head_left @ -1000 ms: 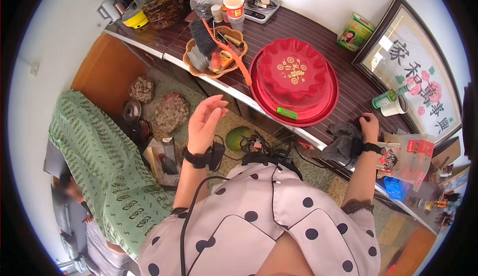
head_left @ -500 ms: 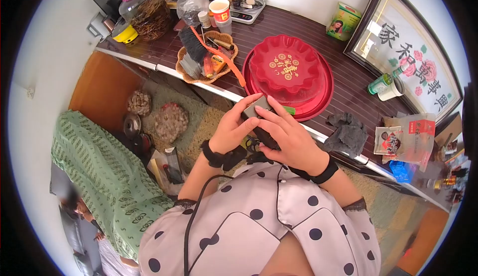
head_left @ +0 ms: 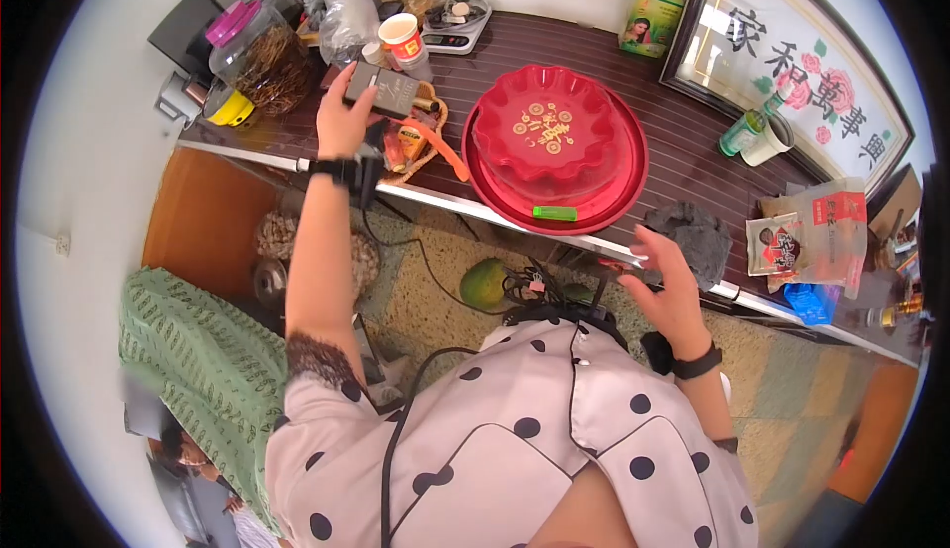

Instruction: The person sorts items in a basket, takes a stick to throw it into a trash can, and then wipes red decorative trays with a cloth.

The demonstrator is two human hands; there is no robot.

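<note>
Right of centre, low in the frame, the right hand [head_left: 673, 291] is hanging half open — thumb and fingers spreading apart, gripping nothing that shows. Just beyond its fingertips a grey cloth [head_left: 698, 246] is lying crumpled at the counter's edge; whether they are touching, I cannot tell. A small green item [head_left: 554, 214] is resting at the front of the red trays [head_left: 547, 128], which are sitting stacked mid-counter. Toward the upper left, the left hand [head_left: 341, 118] is holding a dark box [head_left: 384, 90] by its left end, thumb and fingers closing around it — the box is hovering over a wicker basket [head_left: 442, 115]. Behind, a paper cup [head_left: 401, 39] is standing near a scale [head_left: 455, 36].
</note>
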